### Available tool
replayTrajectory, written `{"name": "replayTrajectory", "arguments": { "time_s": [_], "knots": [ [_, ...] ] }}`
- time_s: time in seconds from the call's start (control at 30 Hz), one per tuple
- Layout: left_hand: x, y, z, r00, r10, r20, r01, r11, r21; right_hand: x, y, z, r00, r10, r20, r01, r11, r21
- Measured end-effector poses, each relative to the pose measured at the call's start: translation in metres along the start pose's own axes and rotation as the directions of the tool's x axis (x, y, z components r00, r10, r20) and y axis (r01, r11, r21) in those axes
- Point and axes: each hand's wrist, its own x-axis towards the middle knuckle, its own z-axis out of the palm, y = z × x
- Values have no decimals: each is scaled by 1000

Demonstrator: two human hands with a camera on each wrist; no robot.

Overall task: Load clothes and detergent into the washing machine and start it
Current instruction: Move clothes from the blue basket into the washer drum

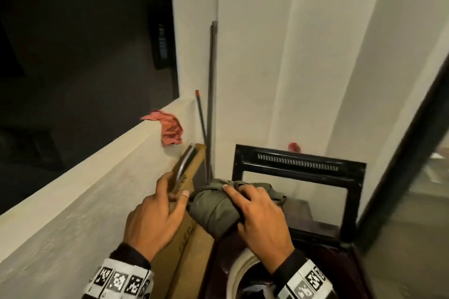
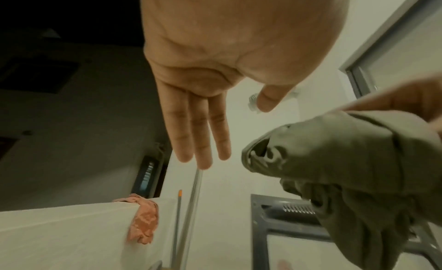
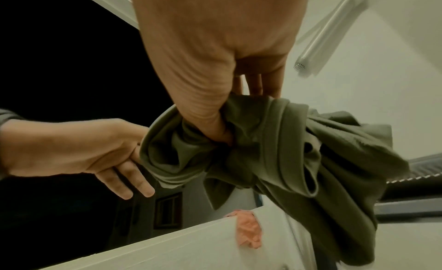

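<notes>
ledge (image 1: pixel 73 177): pale plaster, running along the left; pink rag (image 1: pixel 171 128) draped over its far end.
cardboard box (image 1: pixel 184 238): flat, standing on edge between ledge and machine.
left hand (image 1: pixel 155 221): fingers straight and relaxed, holding nothing, thumb just beside the bundle.
olive garment (image 1: pixel 213 209): bunched into a soft roll, held in the air above the machine's left front edge, loose tail hanging toward the lid. judged light, limp and non-slip; likely to unroll and trail, so best taken around the thick middle of the roll.
right hand (image 1: pixel 260 213): fingers over the top, thumb dug into the folds, clutching the bundle.
washing machine (image 1: pixel 340 247): top loader, dark maroon, white drum rim visible below.
lid (image 1: pixel 301 167): raised, upright at the back.
</notes>
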Motion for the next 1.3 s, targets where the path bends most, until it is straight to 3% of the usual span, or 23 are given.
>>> {"name": "replayTrajectory", "arguments": {
  "time_s": [0.1,0.23,0.4,0.57,0.77,1.0,1.13,1.2,1.3],
  "knots": [
    [11,33,45,992,85,90,-87,996,20,-13,43,-14,994,112,-9,-112,993,-34],
    [14,83,102,961,190,203,-174,980,-95,-43,94,-10,971,239,2,-239,970,-49],
    [7,117,168,908,288,303,-277,958,-79,-84,133,19,925,346,157,-348,937,-18],
    [-9,126,208,862,299,409,-317,948,-25,-113,155,45,873,341,349,-375,926,33],
    [-21,106,230,840,232,490,-263,965,-5,-112,168,53,877,329,349,-368,929,48],
    [-29,45,202,903,108,416,-101,994,-39,-71,130,59,889,205,410,-266,959,96],
    [-52,-39,156,957,-89,276,96,995,-14,-33,63,89,896,15,444,-99,981,166],
    [-69,-85,132,958,-203,202,201,979,34,-17,27,108,878,-95,469,1,980,197],
    [-117,-176,90,898,-430,95,424,902,79,5,-54,156,770,-312,557,204,947,248]
  ]
}}
